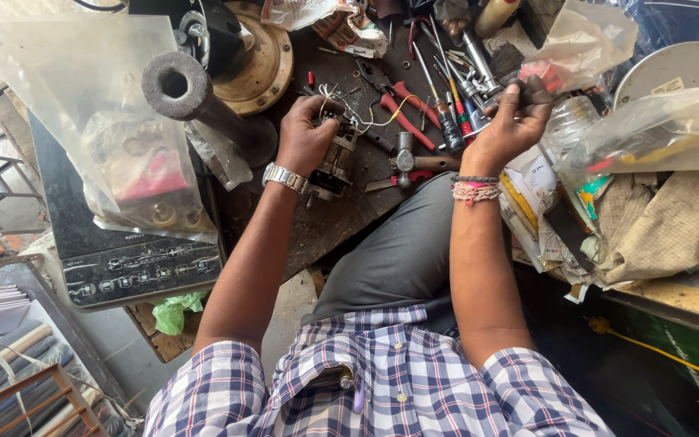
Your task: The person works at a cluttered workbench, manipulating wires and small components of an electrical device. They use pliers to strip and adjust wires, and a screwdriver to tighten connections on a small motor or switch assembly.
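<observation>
Checked blue-and-white shirt sleeves [382,380] fill the near edge, and both forearms stretch from them over the grey-trousered knee to the dark, cluttered workbench [325,218]. His left hand [305,137], a steel watch at the wrist, has its fingers curled tight round a small electric motor with bare copper windings and loose wires [337,158], holding it down on the bench just ahead of the knee. His right hand [515,121], thread bands at the wrist, is raised with fingertips pinched on a small dark tool or part; what it is, I cannot tell. Just beyond lie red-handled pliers [402,101], a hammer [406,158] and a heap of screwdrivers [455,105]. It looks like motor repair in hand, the piece steadied; bringing the pinched item to it would call for a firm left grip.
</observation>
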